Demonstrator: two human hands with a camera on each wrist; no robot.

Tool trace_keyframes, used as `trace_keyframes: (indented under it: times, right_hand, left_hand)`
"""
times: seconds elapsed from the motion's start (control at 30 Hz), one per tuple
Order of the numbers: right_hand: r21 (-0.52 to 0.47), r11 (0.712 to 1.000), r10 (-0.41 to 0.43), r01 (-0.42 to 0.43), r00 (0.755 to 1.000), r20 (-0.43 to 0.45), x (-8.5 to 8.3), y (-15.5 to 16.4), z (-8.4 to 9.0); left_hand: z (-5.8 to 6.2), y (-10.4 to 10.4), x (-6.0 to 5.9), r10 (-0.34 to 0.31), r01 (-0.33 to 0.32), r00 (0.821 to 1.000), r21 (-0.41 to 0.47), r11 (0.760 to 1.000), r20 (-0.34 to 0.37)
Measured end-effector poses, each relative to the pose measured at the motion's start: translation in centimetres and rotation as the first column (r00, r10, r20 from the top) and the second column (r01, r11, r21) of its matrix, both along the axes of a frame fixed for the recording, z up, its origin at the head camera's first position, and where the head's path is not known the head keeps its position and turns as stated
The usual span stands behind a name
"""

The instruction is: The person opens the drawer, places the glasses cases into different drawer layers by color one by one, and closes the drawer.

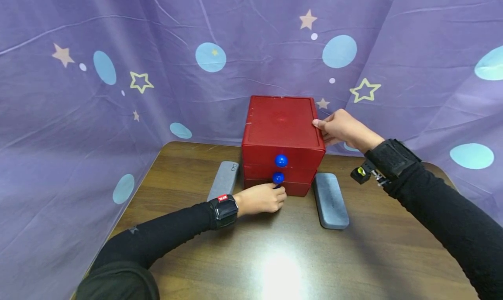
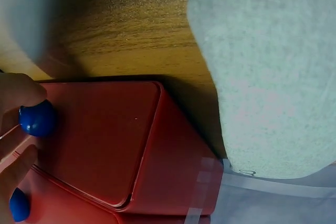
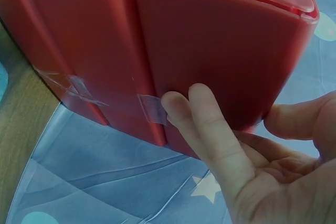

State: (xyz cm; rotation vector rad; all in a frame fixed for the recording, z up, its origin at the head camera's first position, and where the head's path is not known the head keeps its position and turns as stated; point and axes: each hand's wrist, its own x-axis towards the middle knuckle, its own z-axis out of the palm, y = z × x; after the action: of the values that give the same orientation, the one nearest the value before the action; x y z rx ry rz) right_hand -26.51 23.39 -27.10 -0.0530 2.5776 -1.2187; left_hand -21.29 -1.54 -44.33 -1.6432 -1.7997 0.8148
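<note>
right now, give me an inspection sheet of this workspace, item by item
surface: brown wooden table, glare spot near the front edge
job's things: red drawer box with stacked drawers and blue knobs; the lowest knob is mostly hidden by fingers
clutter: grey case left of the box, second grey case right of it
hands: left hand pinches the lowest knob; right hand holds the box's upper right rear corner, fingers flat against its side
cables: nothing seen
surroundings: purple cloth with stars and blue dots behind and on both sides
</note>
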Motion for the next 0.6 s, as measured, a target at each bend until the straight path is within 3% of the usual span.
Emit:
trace_keyframes:
  times: [0.6]
  right_hand:
    - [-0.025,1.000,-0.001,0.001,1.000,-0.014,0.0,0.2,-0.2]
  left_hand:
    - [0.1,0.5,-1.6,-0.076,0.075,0.997,0.019,0.997,0.030]
